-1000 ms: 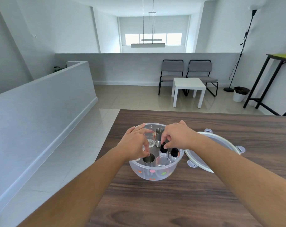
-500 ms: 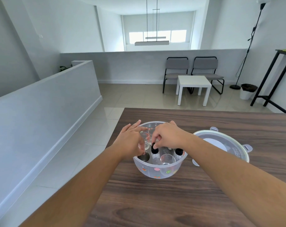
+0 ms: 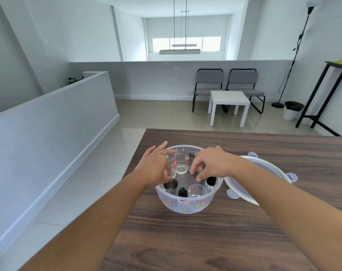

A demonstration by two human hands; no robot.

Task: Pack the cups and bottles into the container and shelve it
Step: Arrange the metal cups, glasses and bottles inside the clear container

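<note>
We reach both hands into the clear tub [image 3: 187, 204] on the wooden surface [image 3: 244, 231]. Our left hand [image 3: 156, 167] curls loosely over a glass [image 3: 172, 169] at its left side; our right hand [image 3: 213, 163] pinches downward among the cups and bottles, its catch hidden. The lid [image 3: 264, 173] lies just right.

Left hand [image 3: 156, 167], right hand [image 3: 211, 165] extended forward, fingers curled down.

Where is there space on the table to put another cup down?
Bare wood lies in front of the container, and on the far table behind the lid. Inside the container it's crowded with cups, bottles and both hands.
</note>
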